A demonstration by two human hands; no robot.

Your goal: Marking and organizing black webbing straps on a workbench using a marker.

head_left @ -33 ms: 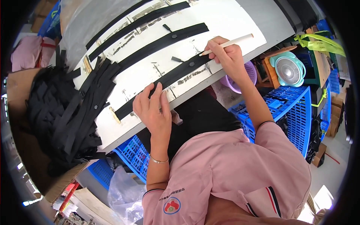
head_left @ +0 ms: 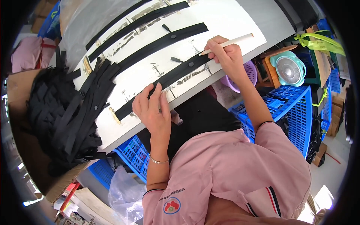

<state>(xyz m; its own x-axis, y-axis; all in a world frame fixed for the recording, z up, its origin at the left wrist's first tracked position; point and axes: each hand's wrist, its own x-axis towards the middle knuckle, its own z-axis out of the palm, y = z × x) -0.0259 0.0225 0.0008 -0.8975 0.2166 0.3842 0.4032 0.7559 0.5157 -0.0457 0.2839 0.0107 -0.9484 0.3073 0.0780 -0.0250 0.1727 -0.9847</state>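
A long black fabric strip (head_left: 170, 77) lies slantwise along the near side of the white marked board (head_left: 221, 18). It bears a small dark knob-like piece, with a short black tab beside it. My left hand (head_left: 153, 107) rests on the strip's left part, fingers extended and slightly apart, fingertips on the fabric. In my right hand (head_left: 227, 56) a slim white pencil (head_left: 242, 38) is pinched between thumb and fingers. Its tip meets the strip's right end. Farther up the board lies a similar black strip (head_left: 161, 43), also with a knob-like piece and tab.
To the left, a cardboard box (head_left: 23, 88) overflows with a heap of black strips (head_left: 62, 112) spilling onto the board. Right of the table stand a purple basket (head_left: 250, 73), a turquoise fan (head_left: 289, 69) and a blue crate (head_left: 300, 120). Clear plastic (head_left: 125, 191) hangs at lower left.
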